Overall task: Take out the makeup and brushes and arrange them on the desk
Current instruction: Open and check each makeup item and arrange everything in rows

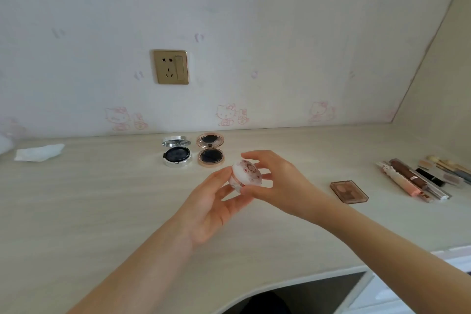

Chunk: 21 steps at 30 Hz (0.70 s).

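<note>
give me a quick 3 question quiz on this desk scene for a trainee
1. True or false: both compacts near the wall stand open.
2. What is held above the desk? A) a brush B) a round white jar C) the flat brown palette
3. Fill in: the brushes and tubes lie at the desk's far ____ side.

Key:
1. True: the silver compact and the rose-gold compact both have lids up.
2. B: the left hand and right hand hold the round white jar.
3. Right: the brushes and tubes lie beyond the flat brown palette.

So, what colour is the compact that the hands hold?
White, with a reddish-brown print on its lid; the head view shows it.
</note>
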Each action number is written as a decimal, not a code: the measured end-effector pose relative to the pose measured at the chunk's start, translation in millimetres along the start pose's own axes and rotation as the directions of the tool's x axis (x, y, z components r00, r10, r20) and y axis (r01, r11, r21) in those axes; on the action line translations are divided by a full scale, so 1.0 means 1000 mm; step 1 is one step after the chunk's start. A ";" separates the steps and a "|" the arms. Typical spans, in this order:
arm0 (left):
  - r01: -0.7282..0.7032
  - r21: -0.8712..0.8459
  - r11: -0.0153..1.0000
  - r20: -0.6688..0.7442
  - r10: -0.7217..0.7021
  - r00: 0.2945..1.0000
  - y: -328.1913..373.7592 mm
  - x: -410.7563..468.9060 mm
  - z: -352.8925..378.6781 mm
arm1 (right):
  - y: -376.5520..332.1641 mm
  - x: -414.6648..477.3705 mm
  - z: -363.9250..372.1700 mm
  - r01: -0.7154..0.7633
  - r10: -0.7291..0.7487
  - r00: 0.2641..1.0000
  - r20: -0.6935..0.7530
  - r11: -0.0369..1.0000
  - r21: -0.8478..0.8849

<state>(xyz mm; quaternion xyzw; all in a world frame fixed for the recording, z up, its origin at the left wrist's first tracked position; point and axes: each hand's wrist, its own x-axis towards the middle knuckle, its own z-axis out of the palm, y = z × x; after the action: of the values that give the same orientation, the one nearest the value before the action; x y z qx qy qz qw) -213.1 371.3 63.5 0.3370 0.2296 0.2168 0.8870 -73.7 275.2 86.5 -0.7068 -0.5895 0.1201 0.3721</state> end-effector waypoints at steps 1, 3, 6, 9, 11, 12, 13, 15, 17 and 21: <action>-0.001 0.004 1.000 -0.005 0.001 1.000 0.001 -0.003 -0.004 | -0.003 0.001 0.002 0.042 -0.041 0.998 0.043 0.999 -0.028; 0.006 0.005 1.000 -0.001 -0.006 1.000 0.004 -0.007 -0.010 | -0.009 0.003 0.006 0.156 -0.143 0.982 0.120 0.981 -0.111; 0.006 -0.018 1.000 0.000 -0.006 1.000 0.008 -0.012 -0.014 | -0.018 0.006 0.009 0.238 -0.211 0.965 0.155 0.954 -0.182; 0.018 -0.064 0.998 -0.003 -0.018 1.000 0.011 -0.016 -0.016 | -0.023 0.013 0.004 0.221 -0.193 0.967 0.165 0.960 -0.171; 0.037 -0.095 0.995 0.007 -0.036 0.999 0.012 -0.019 -0.018 | -0.025 0.015 0.000 0.222 -0.190 0.962 0.196 0.962 -0.159; 0.043 -0.098 0.994 0.015 -0.042 0.999 0.013 -0.020 -0.018 | -0.026 0.016 -0.002 0.228 -0.193 0.958 0.211 0.961 -0.154; 0.042 -0.092 0.995 0.024 -0.040 0.999 0.013 -0.021 -0.018 | -0.027 0.017 -0.003 0.232 -0.196 0.955 0.222 0.961 -0.149; 0.021 -0.055 0.998 0.039 -0.019 0.999 0.014 -0.021 -0.019 | -0.028 0.018 -0.005 0.232 -0.197 0.952 0.233 0.963 -0.134; -0.004 -0.009 1.000 0.035 0.004 0.999 0.014 -0.021 -0.020 | -0.029 0.019 -0.008 0.216 -0.185 0.953 0.238 0.970 -0.112; -0.001 -0.010 1.000 -0.003 0.001 1.000 0.012 -0.020 -0.021 | -0.029 0.019 -0.009 0.224 -0.186 0.952 0.241 0.965 -0.139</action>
<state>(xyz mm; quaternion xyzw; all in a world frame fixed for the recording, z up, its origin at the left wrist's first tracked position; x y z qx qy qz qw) -243.3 379.2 63.5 0.3325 0.2297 0.2191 0.8881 -84.2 290.4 117.0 -0.6516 -0.7063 0.1112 0.2534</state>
